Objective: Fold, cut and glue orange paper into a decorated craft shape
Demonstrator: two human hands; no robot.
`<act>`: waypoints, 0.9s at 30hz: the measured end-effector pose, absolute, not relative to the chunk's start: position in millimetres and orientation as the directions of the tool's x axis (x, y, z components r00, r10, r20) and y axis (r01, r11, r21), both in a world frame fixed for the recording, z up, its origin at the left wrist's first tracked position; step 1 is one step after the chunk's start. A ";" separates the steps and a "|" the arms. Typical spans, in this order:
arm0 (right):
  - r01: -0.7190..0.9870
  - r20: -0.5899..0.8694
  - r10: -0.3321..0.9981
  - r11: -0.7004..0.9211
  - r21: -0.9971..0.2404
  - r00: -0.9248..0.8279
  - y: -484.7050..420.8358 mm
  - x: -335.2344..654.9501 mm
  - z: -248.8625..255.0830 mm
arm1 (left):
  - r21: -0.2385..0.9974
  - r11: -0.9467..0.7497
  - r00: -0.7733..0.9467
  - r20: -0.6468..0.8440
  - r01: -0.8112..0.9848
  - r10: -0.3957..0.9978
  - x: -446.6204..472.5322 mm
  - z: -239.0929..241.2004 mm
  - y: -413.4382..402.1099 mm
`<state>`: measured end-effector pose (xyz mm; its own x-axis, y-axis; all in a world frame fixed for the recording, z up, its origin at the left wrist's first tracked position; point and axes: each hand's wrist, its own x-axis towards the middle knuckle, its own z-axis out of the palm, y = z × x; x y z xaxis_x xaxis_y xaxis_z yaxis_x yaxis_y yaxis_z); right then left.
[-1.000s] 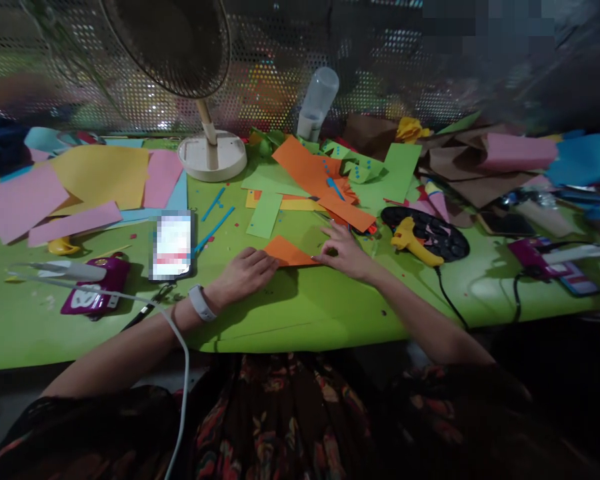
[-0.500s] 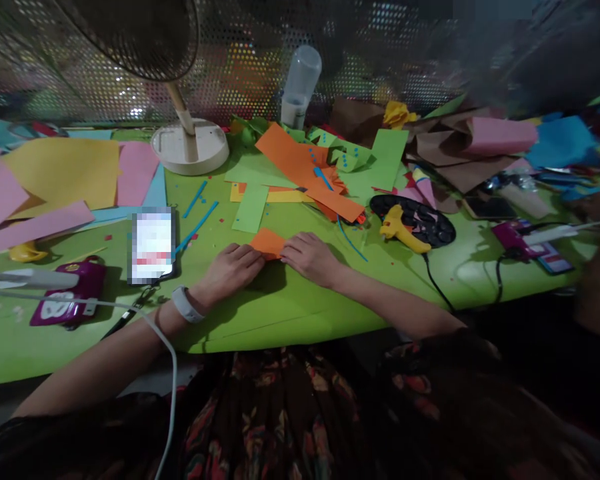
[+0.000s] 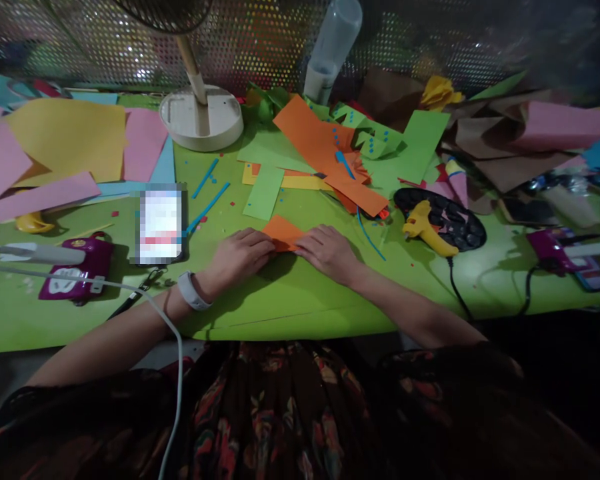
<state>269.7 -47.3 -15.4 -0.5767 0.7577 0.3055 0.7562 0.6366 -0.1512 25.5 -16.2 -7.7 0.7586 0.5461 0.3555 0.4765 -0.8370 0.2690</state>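
A small piece of orange paper [image 3: 282, 233] lies on the green tabletop [image 3: 275, 307] in front of me. My left hand [image 3: 245, 253] has its fingers closed on the paper's left edge. From the other side, my right hand [image 3: 327, 252] pinches the right edge, with the fingertips close to the near edge. Both thumbs are hidden. Just beyond the paper rests a light green paper strip [image 3: 264, 192], partly over a yellow strip [image 3: 300, 181]. Orange paper pieces [image 3: 325, 147] are heaped farther back.
Left of my hands lie a phone [image 3: 160, 223], blue strips [image 3: 207, 207] and a purple power socket [image 3: 75, 273] with a white cable. A yellow glue gun [image 3: 427, 230] rests on a black tray [image 3: 463, 220] at right. Behind stand a fan base [image 3: 200, 127] and a clear bottle [image 3: 333, 47].
The camera view has shifted, so the table things appear larger and higher. Both hands still hold the orange paper in about the same place.
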 end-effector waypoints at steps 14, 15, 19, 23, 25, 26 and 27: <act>0.775 0.222 0.804 0.592 -0.221 -0.551 -42.3 268.2 -14.0 | 0.400 -0.726 0.689 0.263 0.559 0.676 21.4 -4.1 -19.1; 0.783 0.207 0.818 0.574 -0.241 -0.536 -41.2 267.6 -12.9 | 0.401 -0.716 0.682 0.252 0.572 0.686 21.9 -3.4 -18.8; 0.804 0.131 0.873 0.484 -0.345 -0.469 -36.4 266.5 -8.5 | 0.395 -0.667 0.651 0.199 0.631 0.733 22.5 -1.8 -16.7; 0.813 0.041 0.913 0.381 -0.440 -0.405 -32.7 267.8 -5.7 | 0.380 -0.650 0.644 0.161 0.659 0.748 14.3 1.6 -9.7; 0.819 0.016 0.925 0.345 -0.459 -0.381 -31.6 268.6 -4.9 | 0.354 -0.655 0.657 0.134 0.668 0.742 8.5 5.0 -6.1; 0.820 0.012 0.927 0.337 -0.462 -0.374 -31.3 268.9 -4.7 | 0.328 -0.661 0.661 0.130 0.675 0.739 6.5 6.6 -5.4; 0.821 0.013 0.929 0.333 -0.463 -0.370 -31.0 269.0 -4.5 | 0.289 -0.667 0.658 0.143 0.687 0.740 5.7 7.8 -6.1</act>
<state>269.0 -31.0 -4.5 -0.3698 0.9290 0.0128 0.8215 0.3334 -0.4626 5.7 -6.1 7.8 0.6576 0.7396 0.1434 0.6869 -0.6668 0.2890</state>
